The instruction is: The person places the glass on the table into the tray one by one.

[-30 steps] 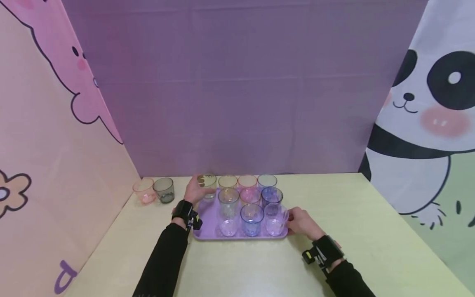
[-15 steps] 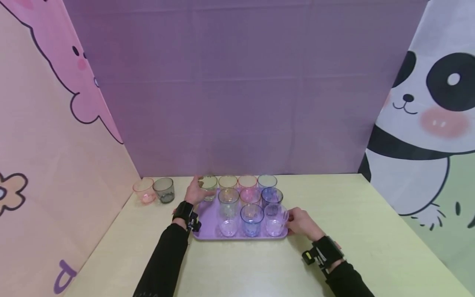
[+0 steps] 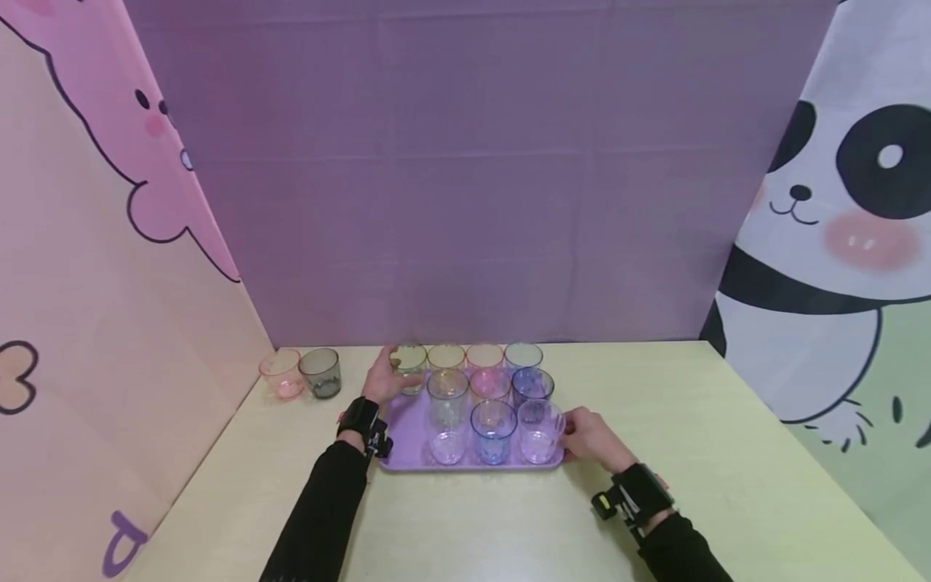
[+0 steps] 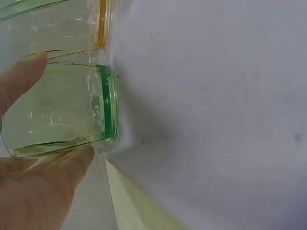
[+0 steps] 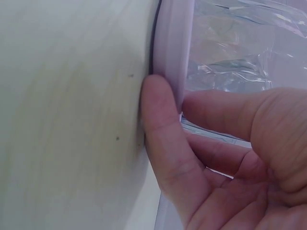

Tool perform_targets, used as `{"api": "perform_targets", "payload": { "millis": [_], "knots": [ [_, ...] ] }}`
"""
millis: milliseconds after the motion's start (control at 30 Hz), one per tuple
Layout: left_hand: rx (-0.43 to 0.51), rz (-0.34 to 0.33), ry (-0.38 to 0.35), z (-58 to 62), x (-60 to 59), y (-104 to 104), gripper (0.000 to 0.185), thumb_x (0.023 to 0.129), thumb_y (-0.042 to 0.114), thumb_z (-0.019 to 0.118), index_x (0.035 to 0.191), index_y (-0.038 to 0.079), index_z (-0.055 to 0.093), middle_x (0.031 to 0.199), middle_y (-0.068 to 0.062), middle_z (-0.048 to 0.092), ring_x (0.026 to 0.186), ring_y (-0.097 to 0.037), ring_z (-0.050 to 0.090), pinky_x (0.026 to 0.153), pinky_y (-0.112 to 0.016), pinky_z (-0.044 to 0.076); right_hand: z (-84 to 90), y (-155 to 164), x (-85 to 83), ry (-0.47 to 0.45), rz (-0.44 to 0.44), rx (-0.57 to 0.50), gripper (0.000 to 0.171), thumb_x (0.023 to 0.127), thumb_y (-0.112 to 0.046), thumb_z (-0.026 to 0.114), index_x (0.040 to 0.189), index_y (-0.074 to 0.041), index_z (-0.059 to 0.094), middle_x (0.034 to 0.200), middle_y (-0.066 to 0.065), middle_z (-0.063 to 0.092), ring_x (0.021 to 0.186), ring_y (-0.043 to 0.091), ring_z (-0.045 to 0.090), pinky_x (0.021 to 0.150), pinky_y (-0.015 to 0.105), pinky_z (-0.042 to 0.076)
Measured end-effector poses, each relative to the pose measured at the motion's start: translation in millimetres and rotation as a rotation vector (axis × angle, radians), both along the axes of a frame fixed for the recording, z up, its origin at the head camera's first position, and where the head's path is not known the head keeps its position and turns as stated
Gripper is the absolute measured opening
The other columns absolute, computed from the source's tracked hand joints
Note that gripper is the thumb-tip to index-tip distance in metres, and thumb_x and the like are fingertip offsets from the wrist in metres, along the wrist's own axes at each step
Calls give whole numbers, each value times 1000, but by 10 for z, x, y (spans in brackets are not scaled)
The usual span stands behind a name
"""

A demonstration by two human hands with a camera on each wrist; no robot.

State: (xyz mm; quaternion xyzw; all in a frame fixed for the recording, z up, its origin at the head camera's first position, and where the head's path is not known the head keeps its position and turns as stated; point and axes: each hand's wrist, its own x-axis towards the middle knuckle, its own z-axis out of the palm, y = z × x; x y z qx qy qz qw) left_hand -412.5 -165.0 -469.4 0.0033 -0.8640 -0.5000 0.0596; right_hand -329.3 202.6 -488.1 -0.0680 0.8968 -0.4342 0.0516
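Observation:
My left hand [image 3: 383, 377] holds a green-tinted glass [image 4: 67, 110] between thumb and fingers, at the back left corner of a purple tray [image 3: 403, 440]. In the left wrist view the glass stands upright, its base at the tray surface, beside an amber-based glass [image 4: 72, 28]. My right hand [image 3: 592, 436] pinches the tray's right rim [image 5: 173, 43], thumb inside and index finger outside. Right by it on the tray stands a clear glass [image 3: 541, 432]; whether the fingers touch it I cannot tell. A blue glass [image 3: 494, 432] and several other tinted glasses fill the rows.
Left of the tray, a pink glass [image 3: 282, 376] and a grey glass [image 3: 321, 374] stand close together on the pale wooden table [image 3: 465, 525]. A purple cloth [image 3: 473, 178] hangs behind the table's back edge. Printed panels stand at both sides.
My left hand and the green glass have shifted very slightly to the right and down. My right hand stays at the tray rim.

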Motion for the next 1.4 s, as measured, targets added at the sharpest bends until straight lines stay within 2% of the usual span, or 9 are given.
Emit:
{"api": "perform_targets", "payload": {
  "millis": [200,433,633,767,900,1000,1167,1267,1400],
  "knots": [
    [-24,-30,-12,29,7,-13,99,75,6,79,154,6,20,148,-32,38,131,-48,44,103,-56,44,0,4,5,8,4,7,19,80,9,63,99,8,68,79,11,70,61,18,66,56,30,59],
    [-185,-4,39,177,68,-131,83,76,-4,61,150,-4,24,144,-32,42,121,-44,51,87,-45,50,0,18,-1,-9,4,23,20,81,8,62,100,8,67,81,11,70,62,19,67,57,31,59],
    [-230,41,118,235,102,-298,59,89,7,59,143,-8,39,137,-33,49,127,-48,48,99,-55,46,7,33,19,-14,-6,14,20,81,8,62,100,8,67,81,11,69,62,19,66,57,30,59],
    [-228,31,173,245,118,-435,49,90,7,59,135,-10,48,132,-34,53,124,-47,50,102,-55,44,1,39,39,-23,-6,8,20,80,8,63,100,9,67,80,11,69,62,19,66,58,30,59],
    [-275,84,239,293,130,-602,50,87,8,63,131,-12,52,131,-34,53,123,-48,49,102,-56,42,-4,34,36,-16,-4,5,20,80,8,63,100,8,67,81,11,70,62,18,66,58,30,59],
    [-403,145,263,333,149,-741,58,84,13,69,133,-11,50,131,-34,52,122,-49,48,102,-58,42,-1,27,25,-8,-4,3,19,80,8,62,99,7,67,80,11,69,61,18,65,57,30,58],
    [-634,191,193,322,180,-971,71,78,20,78,134,-11,47,133,-36,48,125,-53,42,107,-64,31,-2,20,9,-16,-4,1,21,81,9,62,102,8,67,82,11,69,63,18,65,58,30,59],
    [-683,199,141,288,188,-1080,74,76,22,79,133,-12,45,135,-38,44,130,-54,34,110,-67,21,-9,13,-5,-21,2,-1,22,82,8,63,104,9,66,84,12,69,64,18,65,59,30,59],
    [-693,194,131,250,171,-1165,73,76,21,74,132,-14,43,136,-39,42,130,-54,32,110,-68,18,-16,4,-16,-24,-1,0,22,82,8,63,104,9,66,84,12,69,65,18,65,59,30,59]
  ]
}}
